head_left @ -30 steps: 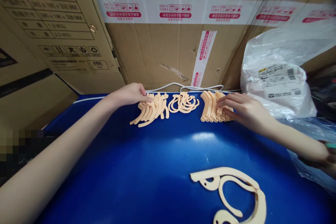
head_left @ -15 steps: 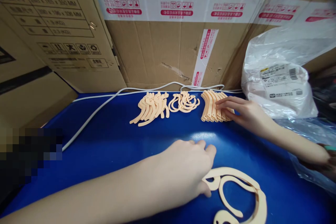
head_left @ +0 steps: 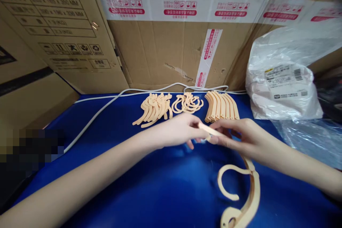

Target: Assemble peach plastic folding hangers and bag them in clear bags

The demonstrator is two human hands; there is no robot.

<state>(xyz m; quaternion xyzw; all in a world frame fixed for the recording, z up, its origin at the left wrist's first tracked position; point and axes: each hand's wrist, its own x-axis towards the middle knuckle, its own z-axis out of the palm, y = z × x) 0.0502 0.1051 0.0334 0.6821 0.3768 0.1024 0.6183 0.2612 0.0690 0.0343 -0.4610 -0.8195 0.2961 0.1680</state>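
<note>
In the head view, my left hand (head_left: pixel 184 130) pinches the left end of a pale wooden strip (head_left: pixel 207 129). My right hand (head_left: pixel 240 135) grips the strip's other end, thumb below and fingers above. Under my right hand, a joined wooden hanger (head_left: pixel 255 192) with a C-shaped hook (head_left: pixel 223 181) reaches down to the bottom edge. The right hand hides its upper part, so I cannot tell whether it connects to the strip. Just behind the hands stands a neat row of curved wooden hanger arms (head_left: pixel 221 105).
Loose wooden hooks (head_left: pixel 188 103) and a pile of wavy wooden pieces (head_left: pixel 155 108) lie left of the row on the blue tabletop (head_left: pixel 120 171). A white cable (head_left: pixel 101 117) runs along the cardboard boxes (head_left: pixel 160 53). A clear plastic bag (head_left: pixel 283 89) stands at right.
My right hand has left the row of hanger arms and come toward my left hand. The left hand has risen and moved left. The joined hanger has shifted and turned.
</note>
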